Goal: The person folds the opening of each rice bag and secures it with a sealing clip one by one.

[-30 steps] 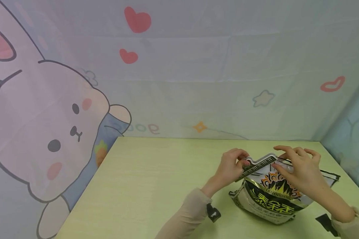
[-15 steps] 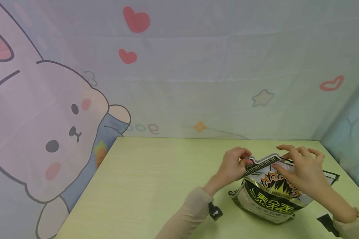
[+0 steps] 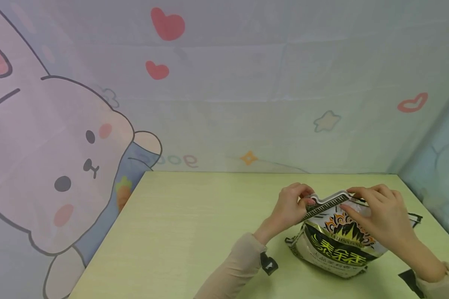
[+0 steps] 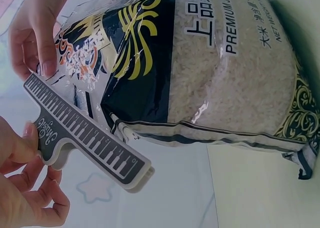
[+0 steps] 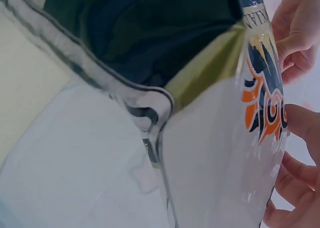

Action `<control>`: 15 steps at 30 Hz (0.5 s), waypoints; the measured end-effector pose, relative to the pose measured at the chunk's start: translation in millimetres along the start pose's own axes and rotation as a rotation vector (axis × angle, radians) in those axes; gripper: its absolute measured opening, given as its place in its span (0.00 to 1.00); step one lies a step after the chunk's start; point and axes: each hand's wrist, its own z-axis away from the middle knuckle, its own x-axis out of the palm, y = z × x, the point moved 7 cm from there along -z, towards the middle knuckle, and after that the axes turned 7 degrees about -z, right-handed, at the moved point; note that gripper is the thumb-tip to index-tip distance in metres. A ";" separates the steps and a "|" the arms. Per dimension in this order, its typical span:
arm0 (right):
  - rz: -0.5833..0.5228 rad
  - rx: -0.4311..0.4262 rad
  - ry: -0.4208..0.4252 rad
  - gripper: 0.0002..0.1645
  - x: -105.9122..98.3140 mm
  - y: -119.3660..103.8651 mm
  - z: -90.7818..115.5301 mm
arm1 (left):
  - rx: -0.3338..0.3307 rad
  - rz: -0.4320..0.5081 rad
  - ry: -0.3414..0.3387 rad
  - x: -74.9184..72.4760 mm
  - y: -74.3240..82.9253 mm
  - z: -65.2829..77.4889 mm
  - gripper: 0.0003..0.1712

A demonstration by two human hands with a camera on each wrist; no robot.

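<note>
In the head view, a clear plastic bag of rice [image 3: 336, 253] with black, gold and orange print sits upright on the table at the right. Across its top corner lies a long grey bag clip [image 3: 327, 207], patterned like piano keys; "Music" is printed on its handle [image 4: 48, 130] in the left wrist view. My left hand [image 3: 289, 207] pinches that handle between thumb and fingers. Beside the clip's far end, my right hand [image 3: 385, 216] pinches the bag's upper edge, thumb in front and fingers behind. Part of the bag is hidden behind the right hand.
The pale green table [image 3: 191, 232] extends left of the bag. Behind it hangs a cloth backdrop [image 3: 228, 104] printed with a rabbit, hearts and stars. A black strap [image 3: 268, 264] hangs at the left sleeve.
The raised right index finger has come down to the bag's top edge by the clip's end. My left hand and the clip have shifted slightly right.
</note>
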 end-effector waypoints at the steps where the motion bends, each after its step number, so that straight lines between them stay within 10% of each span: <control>1: 0.007 -0.014 0.014 0.33 -0.5 -0.8 0.0 | -0.001 0.002 0.000 -0.3 -0.3 0.0 0.08; 15: 0.020 -0.056 0.060 0.39 -6.0 -4.5 0.6 | -0.045 0.047 -0.063 2.1 -0.6 -1.6 0.13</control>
